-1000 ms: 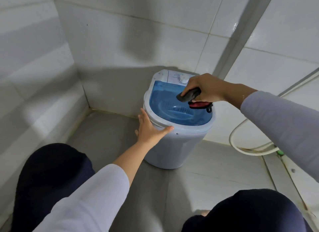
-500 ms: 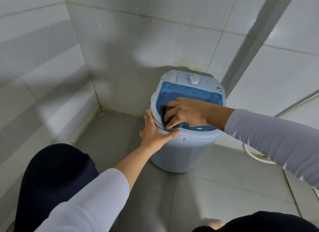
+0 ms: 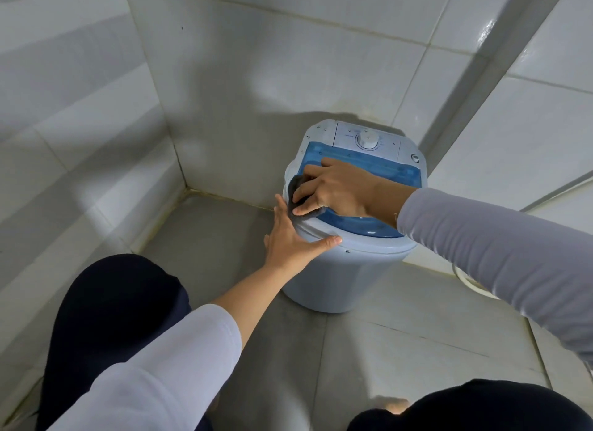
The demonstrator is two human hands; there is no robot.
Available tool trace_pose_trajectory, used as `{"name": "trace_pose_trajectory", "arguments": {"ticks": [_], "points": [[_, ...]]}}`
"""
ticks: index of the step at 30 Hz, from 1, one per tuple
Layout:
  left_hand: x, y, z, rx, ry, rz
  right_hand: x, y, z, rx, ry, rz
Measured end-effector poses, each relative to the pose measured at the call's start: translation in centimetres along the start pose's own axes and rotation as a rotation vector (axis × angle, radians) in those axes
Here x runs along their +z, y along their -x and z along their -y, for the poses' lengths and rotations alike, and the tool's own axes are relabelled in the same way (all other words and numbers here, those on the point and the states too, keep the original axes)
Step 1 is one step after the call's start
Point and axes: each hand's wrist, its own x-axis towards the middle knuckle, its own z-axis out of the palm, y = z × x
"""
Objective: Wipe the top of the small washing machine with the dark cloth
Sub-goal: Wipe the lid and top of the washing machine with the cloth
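Observation:
A small white washing machine [image 3: 340, 279] with a translucent blue lid [image 3: 369, 226] and a white dial [image 3: 368, 139] stands on the floor in the tiled corner. My right hand [image 3: 337, 186] lies flat on the lid's left side, pressing the dark grey cloth [image 3: 296, 206] onto the left rim; most of the cloth is hidden under the fingers. My left hand [image 3: 293, 239] grips the machine's near-left rim, thumb stretched along the front edge, fingers down the side, touching the cloth's edge.
White tiled walls [image 3: 224, 87] close in behind and left of the machine. Grey floor tiles [image 3: 401, 344] spread in front. A white hose [image 3: 471, 281] curls on the floor to the right, partly behind my sleeve. My dark-clad knees [image 3: 112, 318] frame the bottom.
My right hand carried the cloth from the lid's right side across to the left rim, and now sits a little further left. The left hand kept its hold on the rim.

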Motion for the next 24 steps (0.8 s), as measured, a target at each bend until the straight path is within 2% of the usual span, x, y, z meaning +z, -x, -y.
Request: {"name": "trace_pose_trajectory", "arguments": {"ticks": [4,9,15,20,24], "points": [[-0.1,0.0,0.1,0.027,0.008,-0.013,-0.3,-1.8,-0.5,0.111,0.033,0.086],[-0.9,-0.5,0.4,-0.031,0.01,0.045,-0.7,-3.2,-1.9,0.224,0.023,0.159],[-4.1,-3.6,-0.5,-0.002,-0.035,0.012,-2.3,-2.8,-5.9,0.554,-0.332,-0.045],[-6.8,-7.3,-2.0,0.072,-0.171,0.041,-3.3,-3.8,-5.8,0.49,-0.3,0.054],[-7.9,-8.8,-2.4,0.053,-0.305,0.102,-2.4,-4.6,-4.9,0.425,-0.27,0.098]]}}
